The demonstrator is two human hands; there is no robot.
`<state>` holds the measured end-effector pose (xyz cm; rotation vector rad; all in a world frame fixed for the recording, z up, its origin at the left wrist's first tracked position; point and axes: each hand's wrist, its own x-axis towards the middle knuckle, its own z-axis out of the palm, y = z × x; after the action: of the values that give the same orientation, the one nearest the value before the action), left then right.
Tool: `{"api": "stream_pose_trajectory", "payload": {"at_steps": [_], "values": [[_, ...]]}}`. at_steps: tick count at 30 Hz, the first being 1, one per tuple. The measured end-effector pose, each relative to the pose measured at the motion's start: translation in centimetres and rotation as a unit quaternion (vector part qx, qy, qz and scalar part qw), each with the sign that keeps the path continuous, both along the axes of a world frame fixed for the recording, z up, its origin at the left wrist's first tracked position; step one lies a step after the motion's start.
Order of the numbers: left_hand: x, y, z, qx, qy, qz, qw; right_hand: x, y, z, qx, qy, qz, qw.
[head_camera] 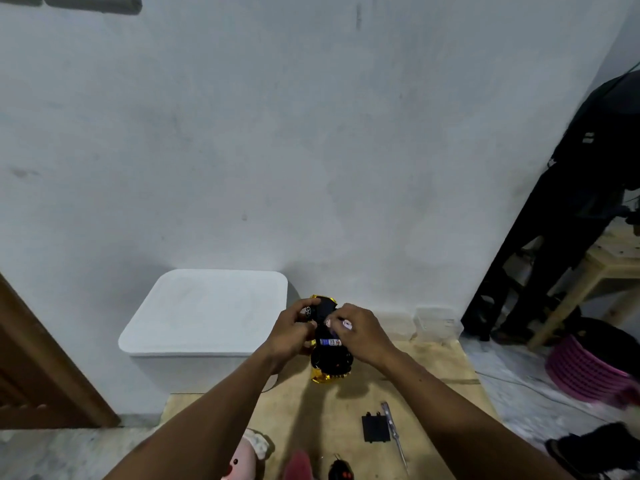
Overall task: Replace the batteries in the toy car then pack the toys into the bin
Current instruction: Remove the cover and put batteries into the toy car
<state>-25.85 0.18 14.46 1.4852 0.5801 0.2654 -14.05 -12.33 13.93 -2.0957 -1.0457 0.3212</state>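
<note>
At centre left sat one white bin, lid on. Just right of it, mid-frame, our left hand curled around the upturned gold toy car, held above the table. Our right hand pinched at one battery in the open bay. Risk, we judged: the battery could go in reversed or pop out if pressed crooked. At bottom centre lay one pink plush and one remote; lower right of centre, one black battery cover beside one screwdriver.
</note>
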Motion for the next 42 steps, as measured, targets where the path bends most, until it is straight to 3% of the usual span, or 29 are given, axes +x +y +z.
{"api": "stream_pose_trajectory", "payload": {"at_steps": [3,6,9,12,15,19,24,28,32,42], "values": [[-0.2,0.6,-0.2,-0.006,0.006,0.005,1.000,0.0,-0.2,0.3,0.120,0.209,-0.105,0.965],[-0.3,0.9,-0.1,-0.011,0.005,0.011,1.000,0.3,-0.5,1.2,0.184,0.427,-0.183,0.866],[-0.3,0.9,-0.1,-0.028,0.000,0.021,0.999,0.4,-0.5,1.8,0.196,0.514,-0.198,0.811],[-0.3,0.7,-0.4,-0.037,-0.003,0.026,0.999,0.3,-0.6,1.9,0.183,0.544,-0.172,0.801],[-0.2,0.6,-0.6,-0.040,-0.008,0.035,0.999,0.3,-0.6,1.6,0.156,0.524,-0.172,0.819],[0.1,0.4,-0.7,-0.044,-0.013,0.055,0.997,-0.1,-0.6,0.6,0.098,0.421,-0.194,0.880],[0.7,0.4,-0.7,-0.007,-0.012,0.088,0.996,-0.7,-0.3,-1.5,0.019,0.180,-0.174,0.968],[1.0,0.2,-0.6,0.025,-0.012,0.118,0.993,-1.5,0.5,-2.5,0.025,0.093,-0.171,0.981],[1.3,0.0,-1.4,0.082,-0.019,0.115,0.990,-2.0,1.4,-2.7,0.036,0.121,-0.199,0.972],[2.2,-0.3,-1.8,0.084,-0.032,0.131,0.987,-1.5,2.2,-2.8,0.093,0.271,-0.255,0.923]]}}
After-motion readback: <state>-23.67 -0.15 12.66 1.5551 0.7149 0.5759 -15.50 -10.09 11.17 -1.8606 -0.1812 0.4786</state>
